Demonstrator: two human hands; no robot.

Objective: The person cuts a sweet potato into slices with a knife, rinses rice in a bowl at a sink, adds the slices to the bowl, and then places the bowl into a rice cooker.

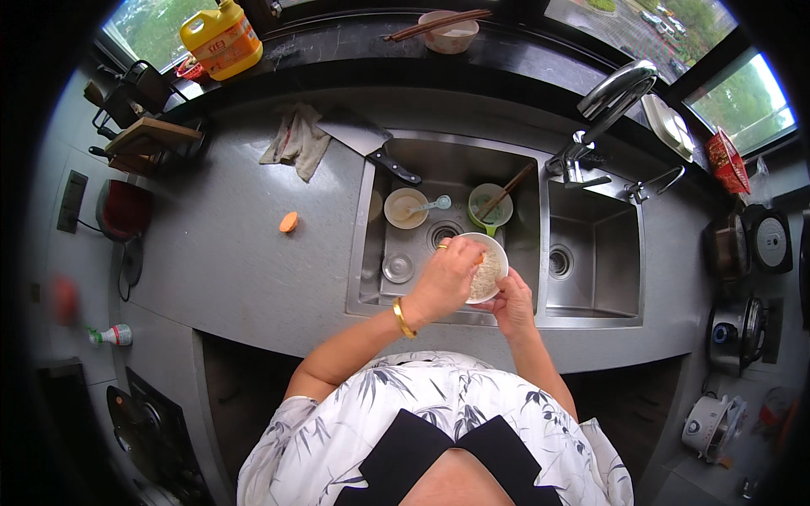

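Over the left sink basin point(522, 278), my right hand point(516, 300) grips a white bowl point(504, 252) by its near right side. Pale grains, apparently rice, fill the lower part of the bowl point(486, 281). My left hand point(443, 278), with a gold ring and bangle, reaches over the rim with curled fingers around a small orange piece point(479, 259), mostly hidden. Behind the bowl, a green-handled cup point(490, 197) holds chopsticks point(506, 193). A bowl point(398, 222) with a light-blue spoon point(436, 203) sits farther left in the basin.
A cleaver point(392, 166) lies across the basin's back left corner, beside a crumpled cloth point(294, 142). An orange cut root vegetable piece point(288, 222) rests on the counter. The tall faucet point(573, 158) stands behind the divider. A glass lid point(398, 268) is in the basin.
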